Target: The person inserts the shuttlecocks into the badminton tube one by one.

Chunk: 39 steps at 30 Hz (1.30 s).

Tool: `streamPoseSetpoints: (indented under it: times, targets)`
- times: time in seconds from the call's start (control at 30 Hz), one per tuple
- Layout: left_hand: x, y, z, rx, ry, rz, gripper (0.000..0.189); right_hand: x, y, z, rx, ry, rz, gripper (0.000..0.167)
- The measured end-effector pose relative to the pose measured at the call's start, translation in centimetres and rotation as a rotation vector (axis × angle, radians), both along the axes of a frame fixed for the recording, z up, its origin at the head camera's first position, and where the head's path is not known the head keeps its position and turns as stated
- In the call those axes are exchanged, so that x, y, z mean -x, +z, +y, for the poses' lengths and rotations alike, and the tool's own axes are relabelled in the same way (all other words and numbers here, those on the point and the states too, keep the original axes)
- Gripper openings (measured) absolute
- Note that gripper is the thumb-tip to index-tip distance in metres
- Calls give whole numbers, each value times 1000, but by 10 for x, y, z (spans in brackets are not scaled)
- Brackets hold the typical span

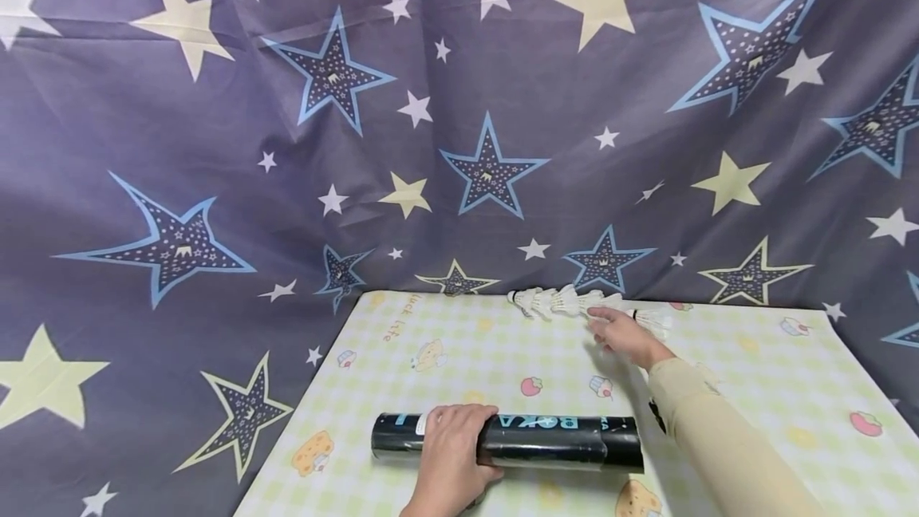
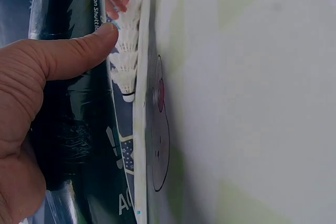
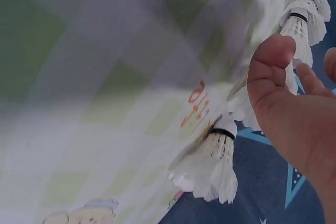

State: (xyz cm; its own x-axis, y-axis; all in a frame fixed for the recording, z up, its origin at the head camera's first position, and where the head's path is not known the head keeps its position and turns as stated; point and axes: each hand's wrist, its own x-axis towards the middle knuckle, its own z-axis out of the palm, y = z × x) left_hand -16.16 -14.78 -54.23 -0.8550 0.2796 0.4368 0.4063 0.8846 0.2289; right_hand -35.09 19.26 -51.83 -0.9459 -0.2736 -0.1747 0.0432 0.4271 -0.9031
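Note:
My left hand [image 1: 451, 455] grips a black shuttlecock tube [image 1: 549, 442] lying sideways near the table's front. In the left wrist view the thumb [image 2: 79, 53] lies across the tube, which bears badminton lettering. At the back edge, a row of white feather shuttlecocks [image 1: 546, 303] lies nested one into another. Over the right part of this row reaches my right hand [image 1: 626, 337], its thumb and fingers apart; whether they touch a feather skirt I cannot tell. One separate shuttlecock [image 3: 212, 161] lies beside the hand, its cork pointing toward the row.
A table [image 1: 402, 389] wears a pale green checked cloth with cartoon prints. Behind it and to its left hangs a dark curtain [image 1: 445, 238] with stars, close against the back edge where the shuttlecocks lie.

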Motion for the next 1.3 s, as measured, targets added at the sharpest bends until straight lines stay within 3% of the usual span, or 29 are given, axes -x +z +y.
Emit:
streamPoseSetpoints:
  times: [0.27, 0.4, 0.5, 0.63, 0.7, 0.77, 0.87, 1.0, 1.1, 1.2, 1.3]
  targets:
    - [0, -3, -1, 19, -5, 24, 89, 1, -4, -5, -32, -58, 32, 56]
    - [0, -2, 2, 11, -6, 11, 89, -13, -5, 10, -12, -99, 57, 54]
    - [0, -1, 6, 10, -8, -1, 89, -31, -7, 35, 100, -103, 27, 55]
    - [1, 0, 8, 5, -12, -26, 89, -59, -9, 75, 360, -97, -50, 57]
    - [1, 1, 9, 2, -15, -29, 88, -72, -12, 88, 398, -110, -58, 57]
    - [0, 1, 9, 0, -16, -30, 88, -85, -13, 92, 338, -116, -40, 57]
    - [0, 3, 7, 7, -6, -21, 87, -96, -15, 80, 151, -121, 32, 56]
    - [1, 3, 5, 12, 7, -23, 87, -99, -16, 53, -97, -131, 152, 51]
    - [-1, 2, 6, 8, 2, -18, 88, -96, -20, 37, -256, -162, 206, 37]
    - [-3, 1, 8, 8, -2, -6, 88, -93, -24, 24, -299, -209, 201, 25]
    - [-5, 1, 10, 10, 2, -17, 89, -90, -24, 18, -168, -237, 121, 29]
